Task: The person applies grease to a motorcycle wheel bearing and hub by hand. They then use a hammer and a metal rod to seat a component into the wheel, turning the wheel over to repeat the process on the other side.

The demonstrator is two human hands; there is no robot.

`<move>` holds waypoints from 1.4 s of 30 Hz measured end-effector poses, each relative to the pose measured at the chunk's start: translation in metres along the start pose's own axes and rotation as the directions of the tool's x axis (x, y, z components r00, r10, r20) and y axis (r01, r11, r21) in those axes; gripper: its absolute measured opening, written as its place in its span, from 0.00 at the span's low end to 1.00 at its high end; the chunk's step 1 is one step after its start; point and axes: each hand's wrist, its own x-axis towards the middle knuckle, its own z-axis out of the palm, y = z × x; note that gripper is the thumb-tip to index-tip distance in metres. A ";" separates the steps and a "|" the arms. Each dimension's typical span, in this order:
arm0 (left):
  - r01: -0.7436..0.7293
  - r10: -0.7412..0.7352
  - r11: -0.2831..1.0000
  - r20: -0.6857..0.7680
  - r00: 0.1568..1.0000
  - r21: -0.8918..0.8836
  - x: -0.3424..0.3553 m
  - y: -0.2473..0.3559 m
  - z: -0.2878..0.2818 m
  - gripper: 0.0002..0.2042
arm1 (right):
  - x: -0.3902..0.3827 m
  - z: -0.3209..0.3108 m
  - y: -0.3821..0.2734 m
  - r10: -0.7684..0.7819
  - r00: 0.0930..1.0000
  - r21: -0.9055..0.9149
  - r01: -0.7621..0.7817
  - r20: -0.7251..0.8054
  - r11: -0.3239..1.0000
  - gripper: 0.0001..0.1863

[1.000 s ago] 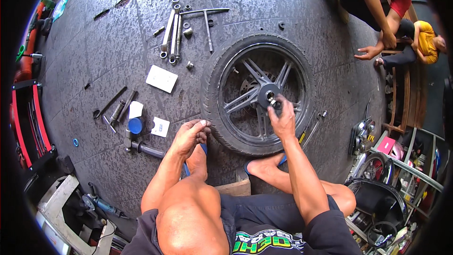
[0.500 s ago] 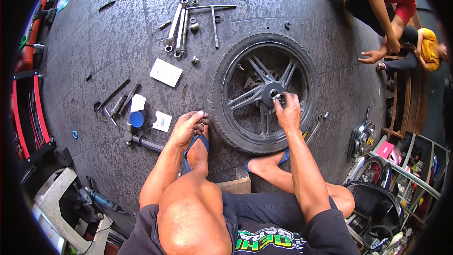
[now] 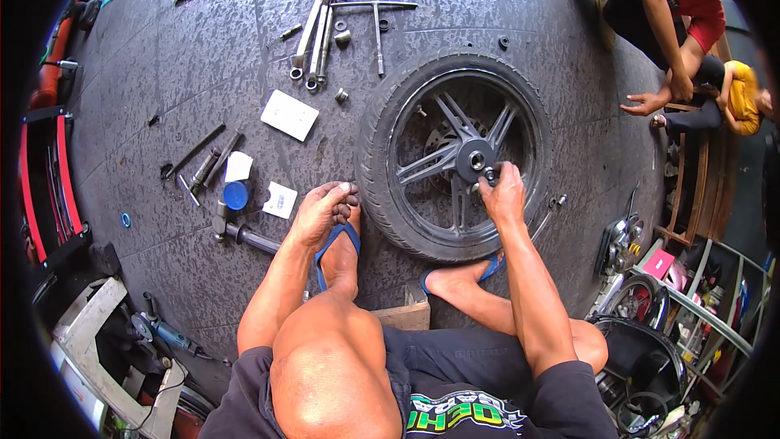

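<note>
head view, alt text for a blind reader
Someone's right grip holds a small dark part beside the hub of a spoked motorcycle wheel; the left grip hovers near the tyre. Box-end wrenches and a hammer lie nearby.

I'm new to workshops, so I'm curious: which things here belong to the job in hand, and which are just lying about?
Seemingly in the job:
wheel, under the right hand
small dark part, in that hand's grasp

Seemingly just lying about:
hammer
ring spanners
T-handle wrench
blue round cap
angle grinder
</note>
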 end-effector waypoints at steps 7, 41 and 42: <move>0.002 -0.002 1.000 0.012 1.000 0.002 0.001 0.000 -0.002 0.20 | -0.001 -0.007 -0.004 -0.006 1.000 0.235 0.009 -0.015 0.972 0.20; 0.006 -0.012 0.999 -0.102 0.995 -0.053 -0.008 -0.005 -0.027 0.18 | 0.028 0.008 -0.003 -0.068 0.996 0.233 0.052 0.058 0.971 0.20; 0.021 -0.027 0.999 -0.143 0.989 -0.046 -0.008 -0.005 -0.028 0.18 | 0.029 0.008 -0.001 -0.060 0.997 0.192 0.049 0.054 0.980 0.20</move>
